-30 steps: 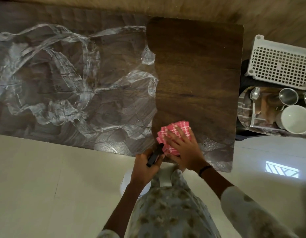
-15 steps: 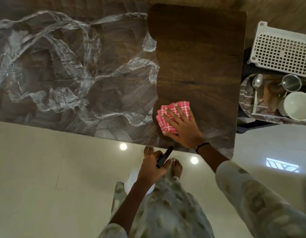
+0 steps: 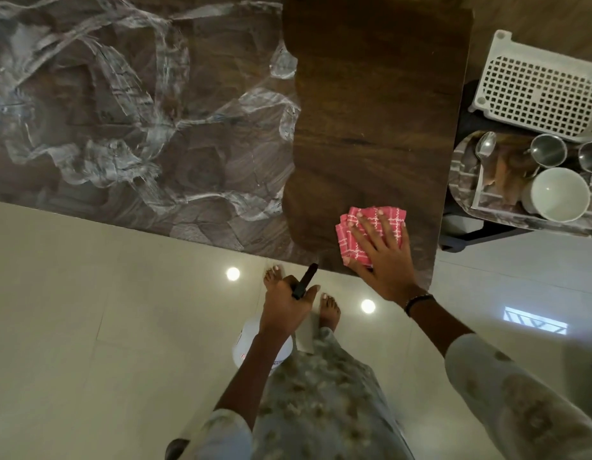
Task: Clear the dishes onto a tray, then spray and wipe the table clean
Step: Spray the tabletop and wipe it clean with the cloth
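Nearest, the left hand point(image 3: 284, 303) hangs below the counter's near edge, over the floor, its fingers curled round the black trigger head of a white spray bottle point(image 3: 254, 348); the bottle's body hangs beneath the forearm and its dark nozzle points up and away toward the near edge of the counter point(image 3: 371, 111). Just beyond, the right hand point(image 3: 384, 254) lies flat with fingers spread and straight, palm pressing a folded pink checked cloth point(image 3: 367, 234) at the counter's near right corner, fingertips pointing away from the person. Left of the cloth, whitish streaks of spray cover the counter's left part. Farther right, off the counter's right edge, a tray point(image 3: 460, 180) carries a white cup point(image 3: 560, 194), steel cups point(image 3: 548, 151) and a spoon point(image 3: 484, 151), its long axis running near to far.
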`<act>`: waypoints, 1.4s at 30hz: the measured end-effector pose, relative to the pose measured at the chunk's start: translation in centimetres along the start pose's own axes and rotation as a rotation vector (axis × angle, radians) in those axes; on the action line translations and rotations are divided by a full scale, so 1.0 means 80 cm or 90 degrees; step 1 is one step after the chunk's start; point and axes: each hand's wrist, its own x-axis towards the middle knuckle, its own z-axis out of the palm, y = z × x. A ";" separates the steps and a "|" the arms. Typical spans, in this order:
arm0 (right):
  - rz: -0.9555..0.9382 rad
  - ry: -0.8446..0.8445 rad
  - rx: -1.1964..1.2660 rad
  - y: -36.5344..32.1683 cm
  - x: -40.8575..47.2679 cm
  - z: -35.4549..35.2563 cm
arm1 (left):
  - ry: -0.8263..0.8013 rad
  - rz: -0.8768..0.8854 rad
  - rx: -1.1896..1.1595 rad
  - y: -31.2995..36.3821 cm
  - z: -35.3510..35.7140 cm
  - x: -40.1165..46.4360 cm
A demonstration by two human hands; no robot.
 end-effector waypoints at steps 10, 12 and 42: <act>-0.077 0.038 0.025 -0.135 0.041 0.018 | 0.101 0.058 -0.067 0.007 -0.042 0.001; -0.126 0.028 0.023 -0.147 0.049 0.021 | 0.108 0.077 -0.073 0.008 -0.050 0.002; -0.069 -0.019 -0.011 -0.090 0.083 -0.010 | 0.077 0.059 0.002 -0.010 -0.122 0.059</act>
